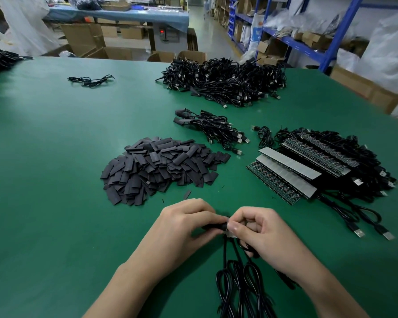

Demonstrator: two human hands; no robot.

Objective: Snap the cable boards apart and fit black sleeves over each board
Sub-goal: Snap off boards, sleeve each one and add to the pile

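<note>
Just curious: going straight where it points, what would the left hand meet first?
Probably the right hand, pinching a grey cable board, just past the small black sleeve the left hand pinches.

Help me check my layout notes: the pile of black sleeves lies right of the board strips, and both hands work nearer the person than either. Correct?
No. The head view shows the pile of black sleeves left of the board strips, not right. The left hand and right hand do work nearer the person than either.
</note>
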